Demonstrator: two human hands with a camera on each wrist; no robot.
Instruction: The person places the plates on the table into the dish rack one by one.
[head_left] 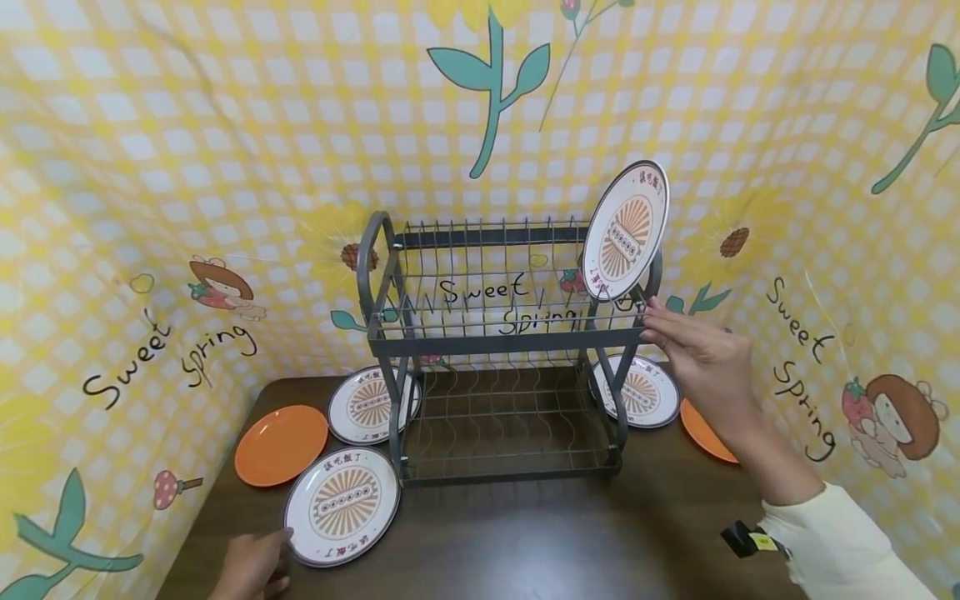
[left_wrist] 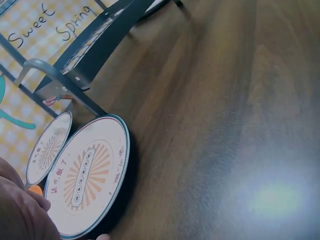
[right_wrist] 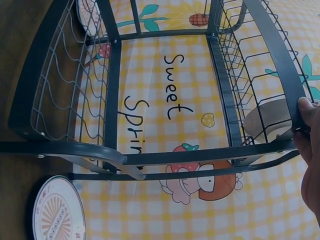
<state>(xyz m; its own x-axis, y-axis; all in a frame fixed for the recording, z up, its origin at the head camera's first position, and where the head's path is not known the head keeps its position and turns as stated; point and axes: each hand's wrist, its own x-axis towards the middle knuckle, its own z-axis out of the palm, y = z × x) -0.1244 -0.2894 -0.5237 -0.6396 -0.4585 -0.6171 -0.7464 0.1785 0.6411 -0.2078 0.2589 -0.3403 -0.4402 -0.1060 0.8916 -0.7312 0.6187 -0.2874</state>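
A dark grey two-tier dish rack (head_left: 495, 343) stands on the table. One white plate (head_left: 626, 233) with an orange sunburst stands on edge, tilted, at the right end of its upper tier. My right hand (head_left: 701, 358) pinches the upper front rail near the right corner, just below that plate; thumb and finger show on the rail in the right wrist view. At the front left lies another patterned white plate (head_left: 343, 508). My left hand (head_left: 255, 565) pinches its near left edge; the left wrist view shows the thumb over the rim and a fingertip by the lower edge.
An orange plate (head_left: 281, 446) and a patterned plate (head_left: 367, 404) lie left of the rack. To the right are another patterned plate (head_left: 637, 392) and an orange plate (head_left: 705, 433), partly hidden by my right arm. Yellow checked cloth (head_left: 300, 125) surrounds the brown table (head_left: 510, 542).
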